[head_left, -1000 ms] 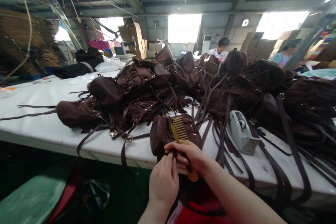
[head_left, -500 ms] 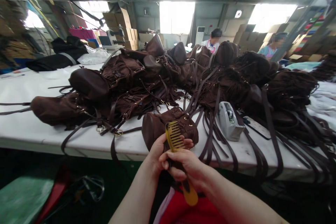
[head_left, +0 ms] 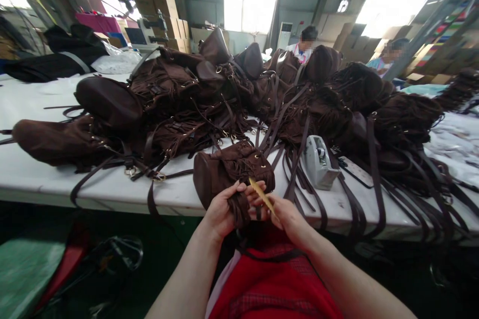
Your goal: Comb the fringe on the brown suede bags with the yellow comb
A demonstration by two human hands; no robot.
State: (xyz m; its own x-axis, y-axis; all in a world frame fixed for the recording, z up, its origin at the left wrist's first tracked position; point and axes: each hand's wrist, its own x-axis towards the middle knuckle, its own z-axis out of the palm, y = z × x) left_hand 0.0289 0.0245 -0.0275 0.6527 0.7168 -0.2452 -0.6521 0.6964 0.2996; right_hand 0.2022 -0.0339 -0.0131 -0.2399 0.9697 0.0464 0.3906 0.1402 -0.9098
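Observation:
A dark brown bag (head_left: 213, 174) with brass eyelets and fringe lies on its side at the table's front edge. My left hand (head_left: 221, 212) is closed around a bunch of its dark brown fringe (head_left: 238, 208), which hangs over the edge. Between the fingers of my right hand (head_left: 286, 214) is a yellow comb (head_left: 263, 196), seen nearly edge-on. Its tip points up and to the left, close to the bag's lower front. Both hands are close together, and the comb's handle is hidden by the right hand.
Behind is a large heap of brown fringed bags (head_left: 168, 79). To the right stand a grey tape dispenser (head_left: 321, 164) and a phone-like flat object (head_left: 355, 171), with straps (head_left: 379, 179) hanging over the white table (head_left: 179, 202). Two people (head_left: 303, 46) are beyond the heap.
The comb has turned from teeth-facing to nearly edge-on and sits in the right hand, its handle no longer showing. The fringe in my left hand now shows. The view has tilted down.

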